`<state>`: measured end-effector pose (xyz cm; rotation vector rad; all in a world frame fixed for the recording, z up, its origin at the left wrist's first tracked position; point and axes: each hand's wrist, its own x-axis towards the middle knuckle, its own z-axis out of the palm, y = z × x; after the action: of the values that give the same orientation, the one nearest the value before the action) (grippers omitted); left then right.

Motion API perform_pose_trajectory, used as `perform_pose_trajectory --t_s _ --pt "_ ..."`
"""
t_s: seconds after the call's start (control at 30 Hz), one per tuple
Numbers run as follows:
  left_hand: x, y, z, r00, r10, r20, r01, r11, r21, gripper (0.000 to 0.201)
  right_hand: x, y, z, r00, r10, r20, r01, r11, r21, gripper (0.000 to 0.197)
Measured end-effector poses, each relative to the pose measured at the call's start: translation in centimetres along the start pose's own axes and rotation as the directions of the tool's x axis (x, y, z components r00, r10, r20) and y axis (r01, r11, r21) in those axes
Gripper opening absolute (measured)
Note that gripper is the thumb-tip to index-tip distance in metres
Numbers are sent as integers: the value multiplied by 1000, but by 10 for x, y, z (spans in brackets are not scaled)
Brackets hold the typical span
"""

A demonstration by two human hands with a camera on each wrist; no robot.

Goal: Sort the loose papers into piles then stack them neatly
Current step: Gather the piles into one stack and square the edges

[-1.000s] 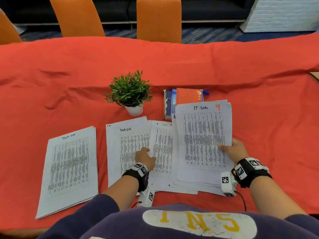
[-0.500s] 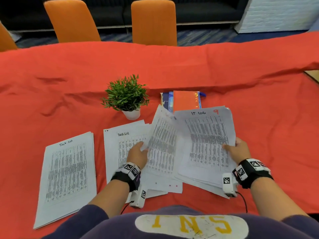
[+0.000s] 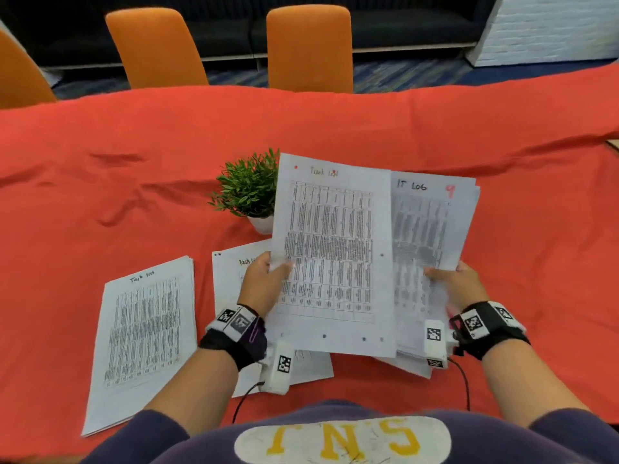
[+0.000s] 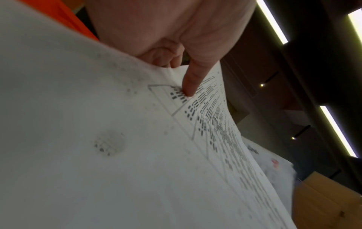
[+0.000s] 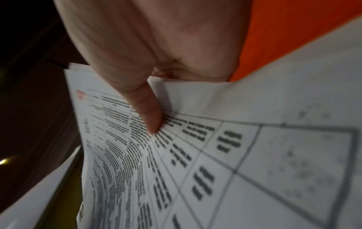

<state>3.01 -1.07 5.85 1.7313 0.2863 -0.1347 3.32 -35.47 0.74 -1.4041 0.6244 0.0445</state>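
You are partway through sorting: a Task list pile (image 3: 144, 333) is lying well left of your left hand (image 3: 261, 286), which is pinching a Task list sheet (image 3: 331, 249), your right hand (image 3: 459, 286) is gripping the IT Log bundle (image 3: 432, 222), and only the wrist views are showing each thumb (image 4: 192, 82) pressing the print.

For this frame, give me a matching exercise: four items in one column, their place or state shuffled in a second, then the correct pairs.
Items:
1. Task list sheet
2. IT Log bundle
3. far-left paper pile
4. potted plant

Places or states:
A. lying flat on the red cloth, untouched
B. pinched by the right hand
C. standing behind the raised papers
D. lifted by the left hand

Pairs: 1-D, 2-B, 3-A, 4-C
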Motion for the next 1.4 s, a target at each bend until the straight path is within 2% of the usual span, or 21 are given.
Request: perform_pose_trajectory --t_s 0.1,0.23,0.37,0.43,0.5,0.53,0.6,0.67,0.77,0.83,0.9,0.97,1.03,1.1,1.2,1.27,1.4 --pt "1 -10 16 997 -77 13 76 997 32 17 -13 -2 30 992 21 124 -26 999 39 32" --pt "0 -19 25 992 -122 24 120 992 43 19 -28 -1 51 967 46 251 -62 997 55 30" --pt "-1 -28 25 985 -174 12 173 984 50 21 -30 3 56 970 91 226 -88 996 -27 37" --pt "-2 -32 25 984 -174 24 173 983 58 24 -29 4 57 967 147 208 -157 987 33 36" --pt "-3 -36 28 986 -164 29 162 985 67 28 -29 6 58 953 179 245 -201 977 68 39" --pt "-4 -37 29 988 -150 28 148 986 72 30 -31 5 60 949 172 264 -183 983 18 38" --pt "-7 -40 29 993 -115 21 114 992 59 32 -33 11 62 944 96 316 -56 990 -132 33" --pt "-8 -44 26 995 -95 28 94 995 36 38 -32 20 63 946 47 322 46 960 -278 44" --pt "-3 -58 16 989 -123 83 120 992 43 59 -33 27 64 969 6 247 90 924 -373 44" --pt "4 -74 5 987 -158 37 151 977 150 63 -32 29 64 980 -6 200 84 919 -384 40" --pt "9 -90 -14 972 -197 -129 228 919 320 53 -31 28 65 986 -15 166 80 917 -391 40" --pt "13 -107 -37 930 -227 -288 346 805 481 44 -31 29 63 990 -19 139 75 909 -411 40" --pt "13 -118 -56 887 -292 -358 450 723 524 45 -29 30 60 993 -10 121 59 910 -411 41" --pt "12 -125 -64 865 -338 -372 497 684 535 47 -27 32 59 994 17 110 28 919 -392 42" --pt "11 -131 -66 864 -340 -371 498 678 541 46 -26 34 61 993 37 109 6 928 -373 42" --pt "13 -134 -66 865 -325 -382 491 704 513 45 -25 35 62 993 39 108 6 923 -384 42" --pt "13 -131 -60 907 -253 -335 400 766 503 16 -28 34 64 994 52 100 -10 924 -382 43"
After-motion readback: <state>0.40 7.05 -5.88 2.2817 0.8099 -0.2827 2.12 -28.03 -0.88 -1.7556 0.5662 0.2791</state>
